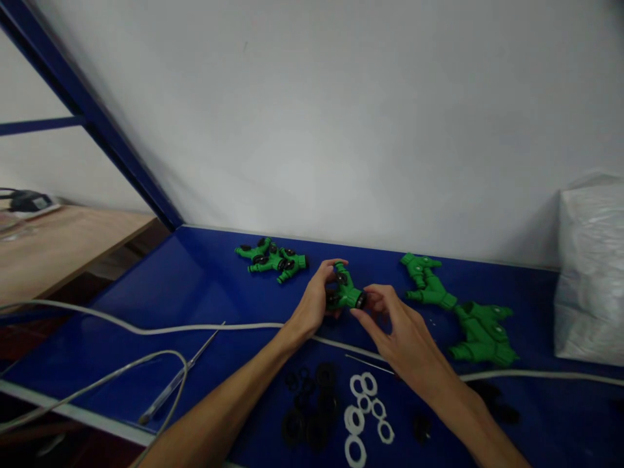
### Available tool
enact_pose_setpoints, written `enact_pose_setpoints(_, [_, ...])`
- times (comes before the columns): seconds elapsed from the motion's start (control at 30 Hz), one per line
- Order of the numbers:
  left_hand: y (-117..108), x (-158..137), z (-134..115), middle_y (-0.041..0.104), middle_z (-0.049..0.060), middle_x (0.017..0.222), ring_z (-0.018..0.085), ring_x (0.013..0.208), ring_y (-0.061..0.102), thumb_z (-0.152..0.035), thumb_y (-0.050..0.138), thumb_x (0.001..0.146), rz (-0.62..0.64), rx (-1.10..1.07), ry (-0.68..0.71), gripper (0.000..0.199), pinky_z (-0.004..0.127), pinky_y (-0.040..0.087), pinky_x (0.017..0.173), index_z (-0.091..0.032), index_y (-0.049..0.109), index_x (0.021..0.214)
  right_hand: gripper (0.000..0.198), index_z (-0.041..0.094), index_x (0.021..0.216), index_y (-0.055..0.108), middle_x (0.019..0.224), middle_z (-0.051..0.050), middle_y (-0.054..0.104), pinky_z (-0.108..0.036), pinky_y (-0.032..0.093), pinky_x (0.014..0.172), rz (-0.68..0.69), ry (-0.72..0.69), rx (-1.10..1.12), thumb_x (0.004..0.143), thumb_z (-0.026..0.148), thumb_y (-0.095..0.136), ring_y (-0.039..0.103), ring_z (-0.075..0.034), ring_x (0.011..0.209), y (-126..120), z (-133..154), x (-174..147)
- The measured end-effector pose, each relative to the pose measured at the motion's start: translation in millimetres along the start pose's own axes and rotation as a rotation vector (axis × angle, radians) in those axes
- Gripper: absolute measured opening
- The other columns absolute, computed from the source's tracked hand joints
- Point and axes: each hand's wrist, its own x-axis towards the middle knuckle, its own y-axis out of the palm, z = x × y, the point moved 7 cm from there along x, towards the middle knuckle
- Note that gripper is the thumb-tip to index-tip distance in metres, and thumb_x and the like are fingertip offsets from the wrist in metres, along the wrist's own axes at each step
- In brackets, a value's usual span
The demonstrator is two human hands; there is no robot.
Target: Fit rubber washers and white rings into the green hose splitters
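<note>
- Far left, between nine and ten o'clock from the held fitting, a dark device [30,201] lies on a tan wooden bench [97,224]; a blue metal post [119,153] slants up at ten o'clock.
- At eight o'clock, a slim pointed tool with a clear handle [168,393] lies beside a thin grey looped cable [181,380].
- A thicker off-white cable [112,318] runs from nine o'clock across the blue tabletop [190,276], passing below the hands toward four o'clock.
- At ten o'clock, a cluster of green plastic branched fittings with black knobs [267,263] rests near the pale wall [312,130].
- The left hand [312,302] grasps the held fitting from its nine o'clock side, fingers wrapped about it.
- Between six and seven o'clock, dark rings [325,377] lie loose.
- At the centre, raised over the tabletop, is the held fitting [348,296], green, branched, with black knobs and a black-collared end.
- At six o'clock lie white plastic rings [361,414]; a thin rod [368,363] lies at five.
- The right hand [394,318], toward four o'clock, has thumb and fingertips at the black-collared end; I cannot tell whether they pinch it.
- Around three o'clock lie knobless green fittings [487,335].
- Far right, at three o'clock, stands a whitish plastic bag [592,273].
</note>
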Motion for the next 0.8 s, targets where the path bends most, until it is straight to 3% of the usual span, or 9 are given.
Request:
enact_pose_setpoints(0.13, [-0.1, 1.3, 0.3, 0.053, -0.001, 0.085, 0.008, 0.052, 0.047, -0.053, 0.036, 0.096, 0.002, 0.088, 0.012, 0.044, 0.017, 0.037, 0.043, -0.025, 0.057, 0.124, 0.027, 0.021, 0.123, 0.047, 0.101, -0.009, 0.066, -0.04, 0.057, 0.077, -0.005, -0.155, -0.191, 0.103, 0.039, 0.045, 0.07, -0.025, 0.087, 6.3, 3.9, -4.4])
enact_pose_setpoints(0.33, [4.9, -1.7, 2.8, 0.05, -0.003, 0.075, 0.008, 0.048, 0.046, -0.054, 0.041, 0.096, 0.028, 0.109, 0.01, 0.044, 0.019, 0.035, 0.041, -0.021, 0.058, 0.12, 0.029, 0.022, 0.115, 0.05, 0.097, -0.011, 0.07, -0.041, 0.059, 0.072, -0.043, -0.233, -0.27, 0.104, 0.046, 0.037, 0.073, -0.028, 0.082, 8.4, 2.8, -10.6])
enact_pose_setpoints(0.57, [0.7, -1.1, 4.0, 0.049, -0.004, 0.07, 0.008, 0.047, 0.045, -0.052, 0.044, 0.095, -0.016, 0.167, 0.068, 0.042, 0.019, 0.036, 0.041, -0.021, 0.059, 0.12, 0.025, 0.026, 0.1, 0.047, 0.091, -0.007, 0.074, -0.029, 0.059, 0.063, -0.027, -0.097, -0.053, 0.101, 0.051, 0.043, 0.076, -0.024, 0.08, 12.5, -7.7, -6.9])
enact_pose_setpoints(0.8, [3.7, -9.6, -6.5, 0.051, -0.004, 0.073, 0.008, 0.047, 0.045, -0.052, 0.046, 0.096, -0.015, 0.137, 0.134, 0.041, 0.018, 0.038, 0.04, -0.023, 0.058, 0.122, 0.028, 0.026, 0.097, 0.051, 0.087, -0.006, 0.076, -0.024, 0.058, 0.057, -0.039, 0.091, 0.08, 0.094, 0.054, 0.053, 0.077, -0.023, 0.076, 7.5, -12.7, -5.3])
